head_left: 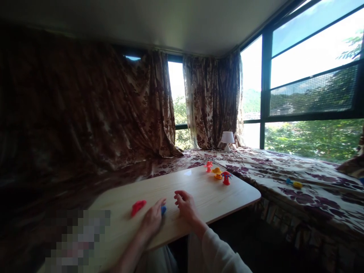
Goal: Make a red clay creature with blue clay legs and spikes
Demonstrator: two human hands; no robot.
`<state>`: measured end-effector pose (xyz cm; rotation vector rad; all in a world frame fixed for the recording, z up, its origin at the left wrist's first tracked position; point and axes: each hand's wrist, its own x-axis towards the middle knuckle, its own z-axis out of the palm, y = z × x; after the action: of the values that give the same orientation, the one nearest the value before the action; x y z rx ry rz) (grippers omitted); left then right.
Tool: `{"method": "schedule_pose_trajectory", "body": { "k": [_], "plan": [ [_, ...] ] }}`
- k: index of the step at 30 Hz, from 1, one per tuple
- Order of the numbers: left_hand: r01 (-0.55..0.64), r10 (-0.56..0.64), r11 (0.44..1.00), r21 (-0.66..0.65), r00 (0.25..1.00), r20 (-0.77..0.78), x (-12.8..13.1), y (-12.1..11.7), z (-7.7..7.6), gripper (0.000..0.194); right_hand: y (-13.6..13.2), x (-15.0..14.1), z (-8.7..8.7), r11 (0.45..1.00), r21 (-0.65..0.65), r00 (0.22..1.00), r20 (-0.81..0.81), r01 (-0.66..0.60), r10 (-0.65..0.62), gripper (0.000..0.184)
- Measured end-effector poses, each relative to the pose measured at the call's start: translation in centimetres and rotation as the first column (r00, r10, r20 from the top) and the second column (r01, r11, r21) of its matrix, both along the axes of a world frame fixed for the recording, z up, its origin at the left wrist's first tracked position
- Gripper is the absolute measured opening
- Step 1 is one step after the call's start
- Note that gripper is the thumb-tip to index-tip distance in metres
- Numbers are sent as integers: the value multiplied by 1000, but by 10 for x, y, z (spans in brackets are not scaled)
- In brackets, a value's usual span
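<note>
My left hand (152,218) is over the tabletop, its fingers stretched forward. A small blue lump (163,210) lies on the table at its thumb side, partly hidden; I cannot tell whether the hand touches it. To the right, my right hand (186,204) hovers with loosely bent fingers apart and nothing visible between them. Left of both hands lies a soft-looking red piece (138,207). Toward the far right end stand three small mushroom-shaped toys: a light red one (209,167), a yellow one (217,173), and a red one with blue parts (226,178).
The pale wooden table (170,185) has rounded corners. A flowered bed or bench cover (284,170) runs behind and right of it, holding a blue-and-yellow toy (294,183) and a white lamp (227,138). A blurred patch (79,239) covers the table's near left.
</note>
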<state>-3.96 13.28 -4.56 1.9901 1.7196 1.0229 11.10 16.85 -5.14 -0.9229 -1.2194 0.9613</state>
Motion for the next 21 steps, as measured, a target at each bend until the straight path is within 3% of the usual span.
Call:
{"method": "schedule_pose_trajectory", "body": {
  "k": [3,5,7,9,13,15,17,21],
  "plan": [
    [151,-149,986,74,989,-22,-10,-33,-8,43,-2,0,2,1000,-9,1000,-23,-4,4,22],
    [168,-159,982,87,982,-104,-5,-45,-9,40,-3,0,3,1000,-12,1000,-30,-7,6,21],
    [134,-116,989,56,961,-252,8,-43,-4,43,-5,1,5,1000,-12,999,-36,-7,7,21],
    [20,-30,999,-28,924,-380,21,-27,6,47,-5,2,6,1000,-13,999,-44,-1,0,21],
    [-115,69,990,-87,909,-411,27,16,24,53,-5,3,8,999,-16,997,-70,35,-36,22],
    [-159,96,981,-111,896,-435,22,25,26,54,-5,3,8,999,-20,996,-81,47,-48,23],
    [-153,86,982,-113,886,-456,15,19,22,54,-6,4,9,999,-25,995,-85,46,-48,23],
    [-92,30,991,-100,862,-505,4,-21,12,54,-8,4,11,999,-30,996,-84,37,-40,24]
  ]
}}
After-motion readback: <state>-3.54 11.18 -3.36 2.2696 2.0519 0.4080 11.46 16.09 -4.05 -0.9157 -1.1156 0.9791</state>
